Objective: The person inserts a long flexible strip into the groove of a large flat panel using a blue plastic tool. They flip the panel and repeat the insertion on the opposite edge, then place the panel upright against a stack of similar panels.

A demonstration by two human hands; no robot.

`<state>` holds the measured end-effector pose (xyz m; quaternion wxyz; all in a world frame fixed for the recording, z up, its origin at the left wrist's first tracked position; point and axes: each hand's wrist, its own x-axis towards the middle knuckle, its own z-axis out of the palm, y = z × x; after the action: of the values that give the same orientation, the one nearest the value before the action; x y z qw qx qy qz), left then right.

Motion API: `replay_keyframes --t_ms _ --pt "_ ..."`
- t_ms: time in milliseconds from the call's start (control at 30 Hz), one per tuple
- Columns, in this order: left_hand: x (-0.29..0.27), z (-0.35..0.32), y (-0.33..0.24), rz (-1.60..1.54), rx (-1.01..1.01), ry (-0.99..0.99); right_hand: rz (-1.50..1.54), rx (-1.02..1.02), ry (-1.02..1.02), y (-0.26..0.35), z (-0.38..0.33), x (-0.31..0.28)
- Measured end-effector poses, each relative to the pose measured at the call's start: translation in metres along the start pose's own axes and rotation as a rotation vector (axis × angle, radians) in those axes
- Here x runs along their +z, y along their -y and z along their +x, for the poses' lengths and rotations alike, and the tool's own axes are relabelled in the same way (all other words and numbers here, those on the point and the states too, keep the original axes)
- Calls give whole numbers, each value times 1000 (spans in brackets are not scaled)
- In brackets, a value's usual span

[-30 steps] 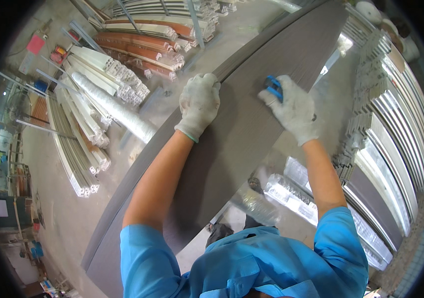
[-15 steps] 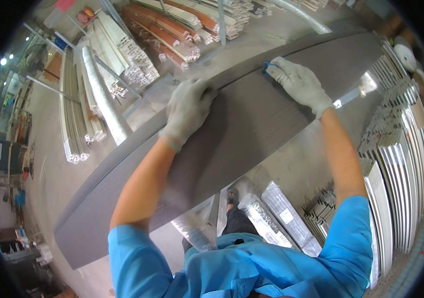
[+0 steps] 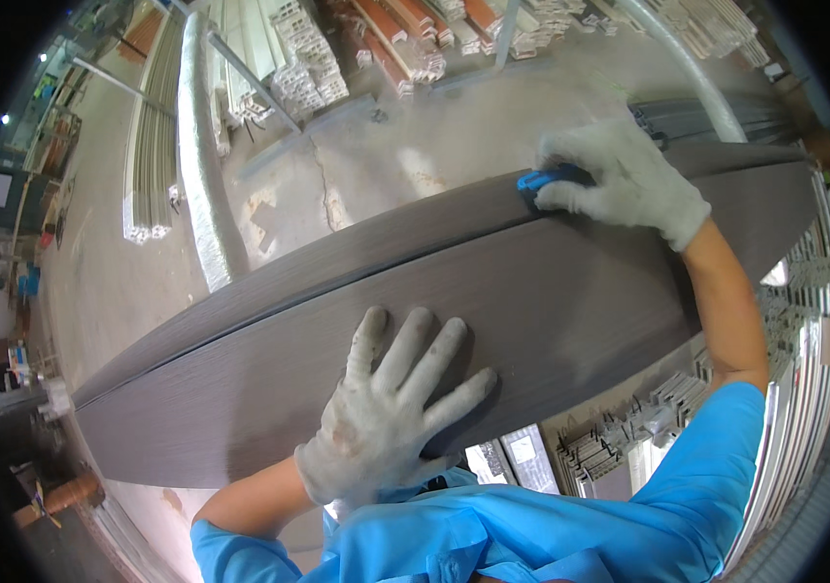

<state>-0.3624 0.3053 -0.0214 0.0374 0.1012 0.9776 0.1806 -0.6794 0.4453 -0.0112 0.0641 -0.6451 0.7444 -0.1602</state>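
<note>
A long dark grey-brown panel (image 3: 240,389) with fine grain lies crosswise in front of me, a dark groove running along its length near the far edge. Flat on its near face rests my left hand (image 3: 386,413), white-gloved, with fingers spread and nothing in them. At the far edge, right of the middle, my right hand (image 3: 624,180), also gloved, grips a small blue hand tool (image 3: 553,181) with a dark part. The tool sits over the strip beyond the groove; its working end is hidden.
Stacked white profiles (image 3: 303,58) and reddish-brown profiles (image 3: 390,39) lie beyond the panel on the floor. Two wrapped support bars (image 3: 203,165) rise past its far edge. At the right, pale panels stand in a row (image 3: 813,389).
My left hand has let go of the panel's far edge and come nearer, now spread flat on its face. My right hand has turned and shifted slightly right and nearer with the blue hand tool.
</note>
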Motion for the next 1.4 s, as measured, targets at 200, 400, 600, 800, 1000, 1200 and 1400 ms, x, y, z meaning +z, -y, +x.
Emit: replay_keyframes --t_ms 200,400,600,800,1000,1200,1400 --pt "10 9 -3 43 17 -64 97 -185 -62 -1 16 17" --pt "5 16 -1 -3 60 -3 140 -308 -14 12 45 25" --pt "12 14 4 -75 87 -46 109 -407 72 42 77 36" --pt "18 12 11 -70 144 -140 113 -537 101 82 119 52" --pt "2 8 35 -215 180 -260 137 -432 76 110 139 69" --pt "-27 5 95 -209 -239 -438 219 6 -155 51 90 22" --pt "-47 41 124 -608 -352 -150 467 292 -330 9 56 30"
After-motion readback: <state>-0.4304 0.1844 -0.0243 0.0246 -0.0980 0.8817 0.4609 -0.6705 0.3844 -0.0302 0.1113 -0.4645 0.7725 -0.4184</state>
